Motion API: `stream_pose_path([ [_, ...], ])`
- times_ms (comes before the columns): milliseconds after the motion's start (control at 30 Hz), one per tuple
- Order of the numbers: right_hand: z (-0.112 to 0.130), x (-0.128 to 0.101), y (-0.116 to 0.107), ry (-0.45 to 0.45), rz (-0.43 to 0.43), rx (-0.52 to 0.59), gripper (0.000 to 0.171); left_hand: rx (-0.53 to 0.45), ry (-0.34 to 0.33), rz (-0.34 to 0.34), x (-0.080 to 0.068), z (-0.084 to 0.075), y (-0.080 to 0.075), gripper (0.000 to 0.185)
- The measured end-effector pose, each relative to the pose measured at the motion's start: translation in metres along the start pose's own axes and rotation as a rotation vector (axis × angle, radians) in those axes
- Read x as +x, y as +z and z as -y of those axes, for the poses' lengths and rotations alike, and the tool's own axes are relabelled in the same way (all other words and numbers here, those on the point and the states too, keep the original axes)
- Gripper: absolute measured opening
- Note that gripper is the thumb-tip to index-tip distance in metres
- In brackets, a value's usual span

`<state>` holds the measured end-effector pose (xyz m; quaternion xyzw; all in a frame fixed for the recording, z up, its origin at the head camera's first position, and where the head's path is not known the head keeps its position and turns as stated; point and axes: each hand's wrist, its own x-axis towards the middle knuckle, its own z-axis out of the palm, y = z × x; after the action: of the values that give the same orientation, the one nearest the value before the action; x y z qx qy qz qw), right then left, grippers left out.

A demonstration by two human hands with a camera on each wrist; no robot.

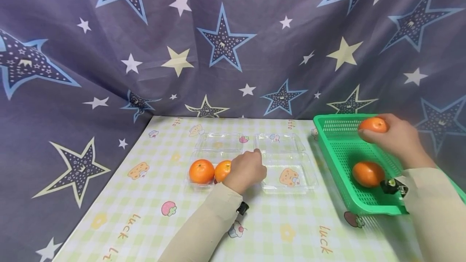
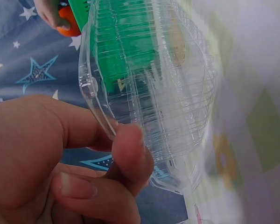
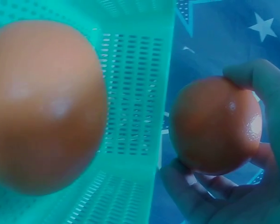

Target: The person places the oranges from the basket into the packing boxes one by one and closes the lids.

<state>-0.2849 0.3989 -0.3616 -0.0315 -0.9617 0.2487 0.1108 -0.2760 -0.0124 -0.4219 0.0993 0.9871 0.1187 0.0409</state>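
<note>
Bench [image 1: 153, 197] under a checked cloth with cartoon prints, star-patterned curtain [image 1: 218, 43] behind. Green basket [image 1: 338, 148] at the right, tilted, holding one orange [image 1: 367, 173] low inside. Two clear plastic boxes side by side at the middle, lids folded back to the far side: left box [image 1: 218, 142] with two oranges [image 1: 201, 171] touching each other in its tray, right box [image 1: 289, 173] with nothing in it, lying between the left box and the basket.

Right hand [image 1: 395, 136] raised over the far part of the basket, fingers curled round a second orange [image 1: 372, 125], clear of the basket floor and of the fruit below. Left hand [image 1: 247, 170] low on the bench, resting at the right edge of the left box, thumb and finger pinching a clear rim [image 2: 95, 109] in the wrist view; whether that rim belongs to the left box or the right one, cannot tell.

Held orange well to the right of both boxes: right box nearer, to the left and toward the near side; left box farther left, beyond the left hand. Right hand much the nearer of the two to the fruit in the basket; left hand the nearer to both trays.
</note>
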Motion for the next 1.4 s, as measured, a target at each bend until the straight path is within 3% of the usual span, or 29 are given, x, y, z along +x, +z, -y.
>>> stream_pose_path([
  [333,0.022,-0.006,-0.007,-0.020,-0.018,0.003,0.084,0.005,-0.001,0.002,0.001,0.001,0.004,0.048],
  [1033,0.056,-0.025,-0.011,0.027,0.073,0.075,0.085,0.016,0.017,-0.016,0.000,0.002,0.005,0.046],
  [1400,0.065,-0.034,-0.010,0.008,0.011,0.093,0.081,0.015,0.012,-0.005,-0.002,0.000,0.002,0.052],
])
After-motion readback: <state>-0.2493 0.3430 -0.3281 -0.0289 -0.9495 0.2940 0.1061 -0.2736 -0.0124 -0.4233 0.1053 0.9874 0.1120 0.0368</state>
